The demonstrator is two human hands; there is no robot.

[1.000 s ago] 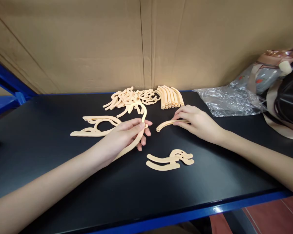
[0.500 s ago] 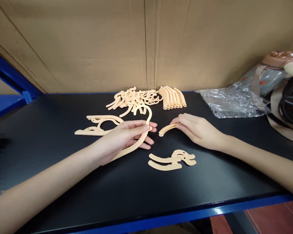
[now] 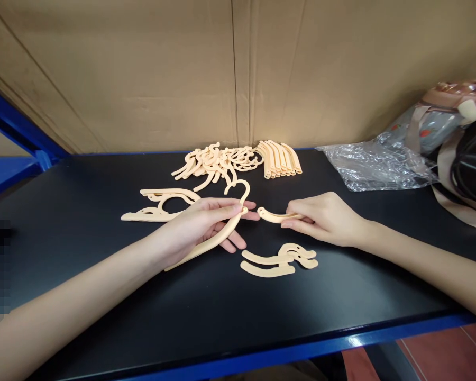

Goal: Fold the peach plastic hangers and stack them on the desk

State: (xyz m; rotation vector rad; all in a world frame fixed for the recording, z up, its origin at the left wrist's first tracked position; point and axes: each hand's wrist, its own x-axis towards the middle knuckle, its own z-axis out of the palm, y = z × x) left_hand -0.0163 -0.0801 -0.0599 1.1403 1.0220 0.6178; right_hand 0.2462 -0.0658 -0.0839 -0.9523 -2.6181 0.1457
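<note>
Between thumb and fingers, my left hand [image 3: 218, 219] grips a beige hanger piece [image 3: 222, 236] made of a curved arm with a hook [image 3: 244, 189] rising at its top end. My right hand [image 3: 325, 219] pinches a separate curved hanger arm [image 3: 275, 217] by one end. Its free end, with a hole in it, points left at the hook joint, a small gap apart. On the table below lie two flat curved pieces with hook-shaped ends [image 3: 280, 262]. Left of my left hand rest hanger parts [image 3: 158, 205], partly hidden behind that hand.
A loose pile of beige hooks [image 3: 212, 164] lies at the back, beside a neat stack of curved arms [image 3: 280, 159]. To the right are a crumpled clear plastic bag [image 3: 376, 164], a bottle [image 3: 424, 124] and a dark bag [image 3: 474, 159]. Cardboard [image 3: 162, 79] stands behind the black table [image 3: 206, 323].
My right hand has turned over the curved arm, so its bend now sags downward and its free end sits nearer the hook joint. The hook in my left hand has tilted slightly right and lower.
</note>
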